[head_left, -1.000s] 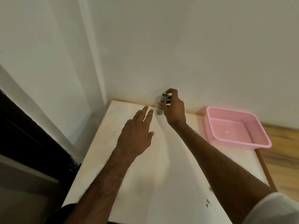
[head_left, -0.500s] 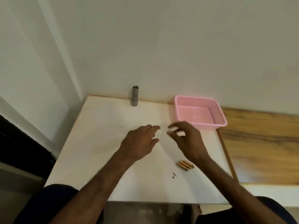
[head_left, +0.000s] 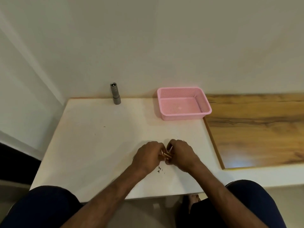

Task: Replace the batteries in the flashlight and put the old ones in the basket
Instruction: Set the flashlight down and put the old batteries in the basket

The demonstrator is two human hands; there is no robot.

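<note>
Both hands closed around the batteries near the front edge of the desk

The left hand and right hand meet with fingers curled, together gripping a small bunch of gold-coloured batteries just above the white desk, toward its front right. The grey flashlight stands upright at the back edge, left of centre, well apart from the hands. The pink basket sits at the back right corner, with nothing visible inside it
</note>
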